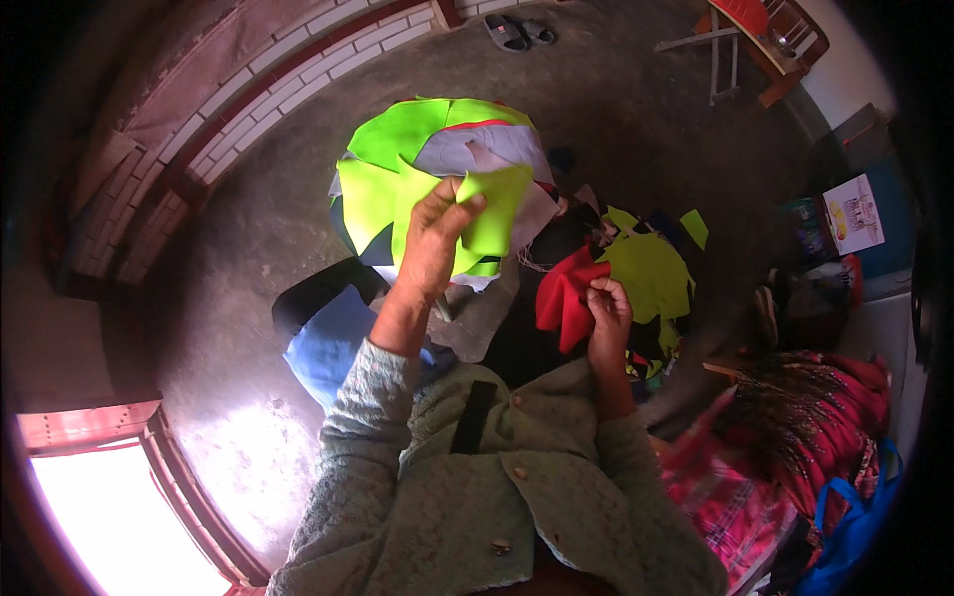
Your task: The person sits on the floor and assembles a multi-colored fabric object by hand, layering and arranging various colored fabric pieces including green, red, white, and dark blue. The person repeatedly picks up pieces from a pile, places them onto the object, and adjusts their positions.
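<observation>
My left hand (439,230) pinches a neon yellow fabric piece (500,209) between thumb and fingers, above a stack of cut cloth. That stack holds bright green fabric (397,134), a grey piece (477,149) and some navy and white edges; whatever it rests on is mostly hidden. In my right hand (609,306) is a folded red fabric piece (564,298), gripped at its right edge, lower and to the right of the stack. Light blue cloth (333,343) lies by my left forearm, near my left knee.
Yellow-green fabric scraps (651,273) lie heaped on the floor at right. Pink plaid cloth (735,507) and dark strands fill the lower right, near a blue bag (850,526). Dark slippers (509,35) lie at the far wall; a wooden table (770,50) stands far right.
</observation>
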The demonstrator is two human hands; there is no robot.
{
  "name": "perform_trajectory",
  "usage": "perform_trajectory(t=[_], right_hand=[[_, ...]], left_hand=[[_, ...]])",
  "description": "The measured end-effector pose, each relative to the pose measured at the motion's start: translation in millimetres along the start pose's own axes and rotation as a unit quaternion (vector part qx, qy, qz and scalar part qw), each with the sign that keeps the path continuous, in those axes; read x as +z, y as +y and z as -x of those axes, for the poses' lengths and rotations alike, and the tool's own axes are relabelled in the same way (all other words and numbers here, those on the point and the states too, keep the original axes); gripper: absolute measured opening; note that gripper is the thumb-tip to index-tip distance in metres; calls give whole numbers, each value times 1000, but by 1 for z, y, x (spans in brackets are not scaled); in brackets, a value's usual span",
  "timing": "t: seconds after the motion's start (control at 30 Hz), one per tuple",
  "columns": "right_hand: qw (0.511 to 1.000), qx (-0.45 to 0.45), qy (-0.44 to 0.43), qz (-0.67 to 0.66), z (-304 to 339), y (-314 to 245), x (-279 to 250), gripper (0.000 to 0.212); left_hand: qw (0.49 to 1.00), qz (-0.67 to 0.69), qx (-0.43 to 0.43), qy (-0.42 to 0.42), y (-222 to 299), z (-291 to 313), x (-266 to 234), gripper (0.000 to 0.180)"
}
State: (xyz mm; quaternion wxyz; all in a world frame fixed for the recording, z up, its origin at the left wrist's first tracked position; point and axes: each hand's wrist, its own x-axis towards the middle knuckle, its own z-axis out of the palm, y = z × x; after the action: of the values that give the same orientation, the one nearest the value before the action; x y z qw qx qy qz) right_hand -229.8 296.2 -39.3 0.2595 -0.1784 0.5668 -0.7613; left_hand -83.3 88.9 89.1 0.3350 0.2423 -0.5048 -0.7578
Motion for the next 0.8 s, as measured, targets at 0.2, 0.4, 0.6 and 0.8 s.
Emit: perform_trajectory(t=[0.2,0.4,0.6,0.8], right_hand=[[997,-7,-18,70,-2,1,-2,12],[995,-9,-22,100,-1,-3,2,11],[992,-27,-34,119,-2,-1,1,11],[992,-23,-39,119,0,-5,5,12]], left_hand=[[983,5,184,4,50,-80,2,10],[971,-43,112,205,-2,-99,-31,15],[981,79,-67,165,-47,-75,-46,26],[979,45,-73,185,-35,-59,-34,40]])
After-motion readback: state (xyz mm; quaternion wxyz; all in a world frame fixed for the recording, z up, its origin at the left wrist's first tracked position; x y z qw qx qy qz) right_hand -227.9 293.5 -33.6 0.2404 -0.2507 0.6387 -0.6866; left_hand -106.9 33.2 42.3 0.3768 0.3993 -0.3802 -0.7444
